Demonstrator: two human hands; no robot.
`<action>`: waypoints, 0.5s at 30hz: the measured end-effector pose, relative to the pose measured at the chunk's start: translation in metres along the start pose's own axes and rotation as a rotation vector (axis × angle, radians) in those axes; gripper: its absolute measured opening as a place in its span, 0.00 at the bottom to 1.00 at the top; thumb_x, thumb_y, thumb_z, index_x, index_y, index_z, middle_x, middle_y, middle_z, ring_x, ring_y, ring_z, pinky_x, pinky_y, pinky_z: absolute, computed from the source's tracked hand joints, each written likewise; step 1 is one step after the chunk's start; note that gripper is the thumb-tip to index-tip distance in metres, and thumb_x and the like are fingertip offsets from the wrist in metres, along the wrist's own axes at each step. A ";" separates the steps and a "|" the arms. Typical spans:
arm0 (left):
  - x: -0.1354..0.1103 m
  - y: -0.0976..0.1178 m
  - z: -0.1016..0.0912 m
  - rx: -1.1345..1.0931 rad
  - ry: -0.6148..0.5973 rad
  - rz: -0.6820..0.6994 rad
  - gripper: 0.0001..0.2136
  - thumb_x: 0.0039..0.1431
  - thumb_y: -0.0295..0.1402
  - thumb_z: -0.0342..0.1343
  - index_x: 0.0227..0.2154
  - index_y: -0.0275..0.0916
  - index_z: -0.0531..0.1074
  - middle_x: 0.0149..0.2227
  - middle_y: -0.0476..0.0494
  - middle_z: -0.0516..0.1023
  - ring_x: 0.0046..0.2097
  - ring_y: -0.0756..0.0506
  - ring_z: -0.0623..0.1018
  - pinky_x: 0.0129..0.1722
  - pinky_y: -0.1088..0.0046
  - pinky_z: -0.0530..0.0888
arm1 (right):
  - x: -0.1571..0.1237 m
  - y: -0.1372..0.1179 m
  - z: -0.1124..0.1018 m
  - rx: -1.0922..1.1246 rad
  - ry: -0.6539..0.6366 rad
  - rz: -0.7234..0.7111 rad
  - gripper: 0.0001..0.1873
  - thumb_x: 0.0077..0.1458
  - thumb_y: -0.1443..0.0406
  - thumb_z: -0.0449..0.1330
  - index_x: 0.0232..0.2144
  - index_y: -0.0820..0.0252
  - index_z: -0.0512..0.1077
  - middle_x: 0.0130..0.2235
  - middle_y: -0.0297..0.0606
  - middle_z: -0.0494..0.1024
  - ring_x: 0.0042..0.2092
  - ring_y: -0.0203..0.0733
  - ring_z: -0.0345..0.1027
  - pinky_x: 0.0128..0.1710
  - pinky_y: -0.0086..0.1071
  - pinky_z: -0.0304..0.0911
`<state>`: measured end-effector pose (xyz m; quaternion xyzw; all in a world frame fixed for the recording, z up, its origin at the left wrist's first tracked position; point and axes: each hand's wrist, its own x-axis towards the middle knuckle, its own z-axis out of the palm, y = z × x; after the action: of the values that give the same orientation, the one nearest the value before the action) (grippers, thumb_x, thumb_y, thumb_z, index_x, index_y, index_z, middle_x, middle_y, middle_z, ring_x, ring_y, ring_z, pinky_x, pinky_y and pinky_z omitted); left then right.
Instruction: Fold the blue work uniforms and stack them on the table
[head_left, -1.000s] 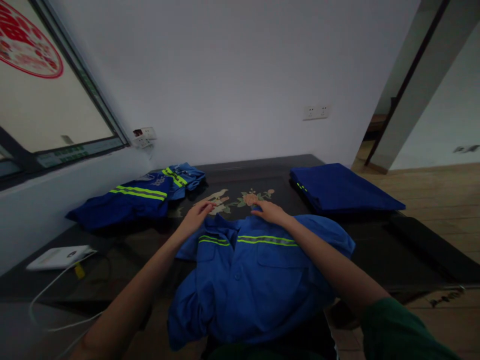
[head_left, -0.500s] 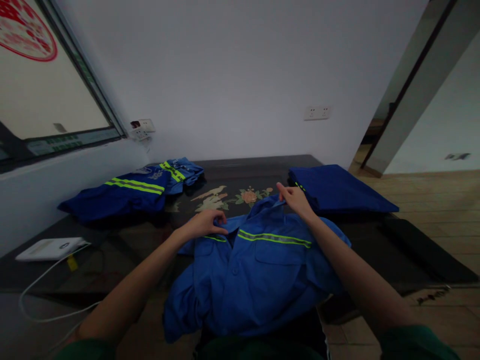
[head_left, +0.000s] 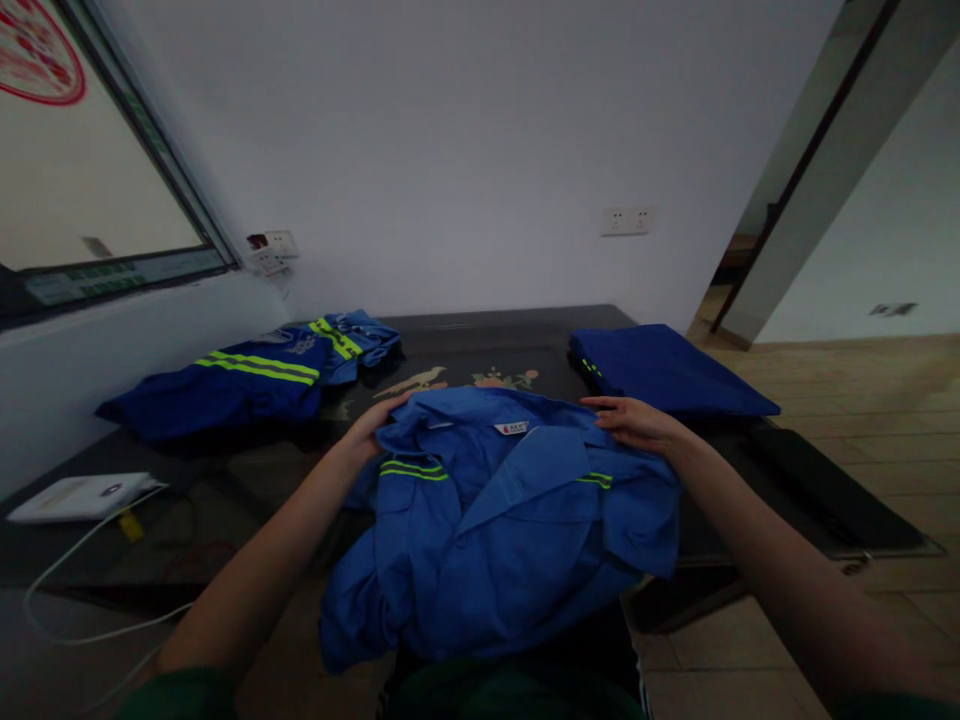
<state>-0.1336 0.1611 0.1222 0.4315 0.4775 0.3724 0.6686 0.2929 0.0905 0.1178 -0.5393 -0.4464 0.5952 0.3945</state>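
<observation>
A blue work jacket with yellow-green reflective strips lies over the near edge of the table, its lower part hanging towards me. Its collar is spread wide, and a small white label shows inside the neck. At the left end of the collar, my left hand is closed on the cloth, its fingertips partly hidden behind the fabric. My right hand grips the collar's right side near the shoulder, its fingers stretched along the edge.
Dark blue and lighter blue garments with reflective strips lie at the table's back left. A folded dark blue garment rests at the right, beside a flat black item. A white device with a cable sits on the dark table at left.
Both hands have moved outwards to the collar's two sides. The collar, earlier folded and partly raised at the right, is now spread, with its inside and label showing. The view has shifted slightly.
</observation>
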 end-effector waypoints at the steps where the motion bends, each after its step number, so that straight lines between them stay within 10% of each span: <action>1: 0.001 -0.002 -0.001 -0.023 -0.025 -0.012 0.18 0.53 0.41 0.58 0.45 0.37 0.73 0.42 0.39 0.80 0.46 0.39 0.78 0.46 0.63 0.76 | 0.001 0.000 -0.001 -0.012 -0.010 0.011 0.25 0.42 0.75 0.61 0.45 0.58 0.71 0.34 0.36 0.78 0.31 0.34 0.71 0.32 0.27 0.70; 15: -0.009 -0.001 -0.015 0.114 0.017 -0.058 0.16 0.49 0.42 0.59 0.37 0.37 0.75 0.37 0.38 0.81 0.49 0.34 0.77 0.45 0.61 0.76 | -0.001 -0.008 0.024 -0.115 -0.044 0.111 0.08 0.49 0.63 0.62 0.24 0.63 0.74 0.24 0.36 0.77 0.23 0.35 0.66 0.24 0.27 0.64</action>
<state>-0.1500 0.1558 0.1215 0.4518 0.5160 0.3285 0.6494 0.2692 0.0890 0.1262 -0.5717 -0.4580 0.6013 0.3192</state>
